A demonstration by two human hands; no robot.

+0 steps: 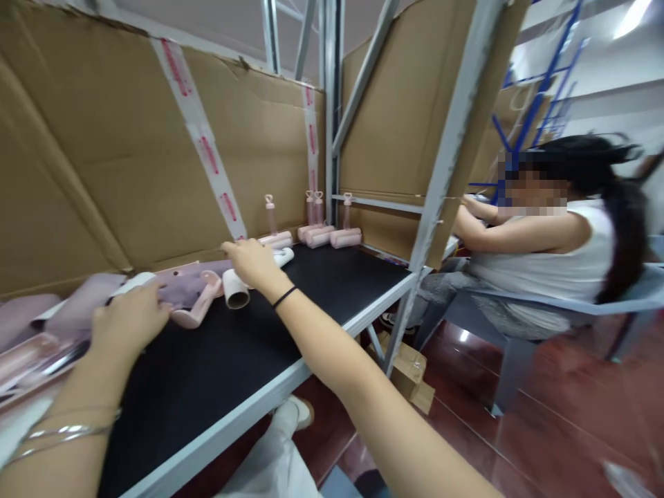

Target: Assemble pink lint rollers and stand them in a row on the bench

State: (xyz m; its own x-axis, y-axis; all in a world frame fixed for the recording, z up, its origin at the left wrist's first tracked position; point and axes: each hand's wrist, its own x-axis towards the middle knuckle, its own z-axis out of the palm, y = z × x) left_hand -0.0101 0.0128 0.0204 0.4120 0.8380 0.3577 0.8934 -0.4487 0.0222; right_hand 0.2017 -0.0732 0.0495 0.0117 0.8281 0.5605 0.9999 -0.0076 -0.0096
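Observation:
At the left, my left hand [129,317] has its fingers curled against a mauve piece [185,290] with a pale pink loop [203,304] on its right side. The fingertips are partly hidden. My right hand [253,263] reaches across the black tabletop [228,373], fingers stretched toward the left, with no held thing visible. Just below it lies a white tube [236,290], its hollow end facing me. Beyond the right hand, the end of a slim white item [283,257] shows. Several mauve and white pieces [93,301] lie around my left hand.
Pink cylinders [320,236] and clear pink pieces with heart-shaped tops [347,207] stand or lie at the back. Cardboard walls [270,145] enclose the table. A metal post [440,166] rises at the right. Beyond it, a person in white [550,256] sits on a chair.

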